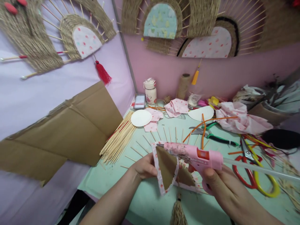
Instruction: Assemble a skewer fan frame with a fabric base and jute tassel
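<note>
My left hand [145, 166] pinches the left edge of a cardboard half-round [166, 170], tilted up so its brown side shows inside a folded border of pink-dotted white fabric. My right hand [225, 186] is wrapped around the grip of a pink hot glue gun [187, 151], with a clear glue stick [260, 170] sticking out of its back. The gun's metal nozzle is at the half-round's upper edge; whether it touches, I cannot tell. Behind lies a second fabric-edged cardboard piece [187, 179], partly hidden, with thin sticks fanning outward. A straw-coloured tassel [178, 212] hangs in front.
Bamboo sticks [118, 137] lie in a bundle at left, beside a white oval [141, 117]. Green-handled pruners [220, 139], red scissors [247, 172] and yellow-handled scissors [267, 184] lie right. Crumpled dotted fabric [243, 118], a bottle [150, 92] and a cardboard tube [183, 86] stand behind.
</note>
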Demonstrator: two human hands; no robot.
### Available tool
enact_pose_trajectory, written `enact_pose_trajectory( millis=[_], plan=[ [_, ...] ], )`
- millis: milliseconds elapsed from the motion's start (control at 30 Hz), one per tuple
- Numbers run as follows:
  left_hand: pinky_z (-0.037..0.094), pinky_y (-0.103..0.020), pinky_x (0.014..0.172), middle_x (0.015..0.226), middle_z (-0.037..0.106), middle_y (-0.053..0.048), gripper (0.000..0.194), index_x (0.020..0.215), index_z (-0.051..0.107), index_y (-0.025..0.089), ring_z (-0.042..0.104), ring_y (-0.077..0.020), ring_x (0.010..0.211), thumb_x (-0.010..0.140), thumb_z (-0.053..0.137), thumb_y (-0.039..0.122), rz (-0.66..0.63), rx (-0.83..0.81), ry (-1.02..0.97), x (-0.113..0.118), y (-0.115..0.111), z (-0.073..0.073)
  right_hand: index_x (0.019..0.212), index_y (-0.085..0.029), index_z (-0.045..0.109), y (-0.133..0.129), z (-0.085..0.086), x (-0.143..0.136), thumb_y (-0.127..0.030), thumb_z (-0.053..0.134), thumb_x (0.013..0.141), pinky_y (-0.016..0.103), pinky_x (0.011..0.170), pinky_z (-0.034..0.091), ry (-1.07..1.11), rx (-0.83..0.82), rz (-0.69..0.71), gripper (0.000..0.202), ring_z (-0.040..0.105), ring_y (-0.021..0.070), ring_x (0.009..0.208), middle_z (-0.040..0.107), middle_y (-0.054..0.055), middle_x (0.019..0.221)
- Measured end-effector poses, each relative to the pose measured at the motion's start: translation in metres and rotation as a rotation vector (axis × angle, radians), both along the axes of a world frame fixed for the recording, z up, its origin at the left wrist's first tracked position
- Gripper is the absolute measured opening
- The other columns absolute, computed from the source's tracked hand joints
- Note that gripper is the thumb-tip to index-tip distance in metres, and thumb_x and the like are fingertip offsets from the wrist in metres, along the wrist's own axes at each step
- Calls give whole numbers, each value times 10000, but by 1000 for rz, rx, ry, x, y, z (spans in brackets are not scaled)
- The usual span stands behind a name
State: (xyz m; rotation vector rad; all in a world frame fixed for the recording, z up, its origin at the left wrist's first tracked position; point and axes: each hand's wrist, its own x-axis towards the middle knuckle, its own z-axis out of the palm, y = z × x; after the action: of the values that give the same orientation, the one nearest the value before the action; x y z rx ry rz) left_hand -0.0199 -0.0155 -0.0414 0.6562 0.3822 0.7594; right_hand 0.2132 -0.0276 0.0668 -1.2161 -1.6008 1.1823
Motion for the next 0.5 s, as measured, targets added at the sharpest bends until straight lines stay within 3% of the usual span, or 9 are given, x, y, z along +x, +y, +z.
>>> enact_pose_trajectory(
  millis=[167,333,500],
  plan=[
    [499,-350,866,1013,756,-123,615,1068,720,129,697,-274,951,500,927,244,6,-4,31,-3,-1,-2,439,-276,536,-3,0,3,-688,545,802,311,423,458,-128,82,37,550,426,175,372,504,10,395],
    [521,-286,811,972,762,-102,542,1018,742,112,700,-206,860,513,918,198,-26,-14,-38,1,-1,4,487,-262,518,-7,-3,7,-680,404,889,288,387,448,-280,163,65,591,463,180,384,526,11,421],
    [513,-294,809,973,761,-110,542,1004,744,108,699,-219,858,500,922,200,-24,-24,-30,2,-1,7,497,-265,515,-7,-7,8,-677,355,908,285,360,427,-330,203,63,604,475,182,384,531,20,428]
  ],
)
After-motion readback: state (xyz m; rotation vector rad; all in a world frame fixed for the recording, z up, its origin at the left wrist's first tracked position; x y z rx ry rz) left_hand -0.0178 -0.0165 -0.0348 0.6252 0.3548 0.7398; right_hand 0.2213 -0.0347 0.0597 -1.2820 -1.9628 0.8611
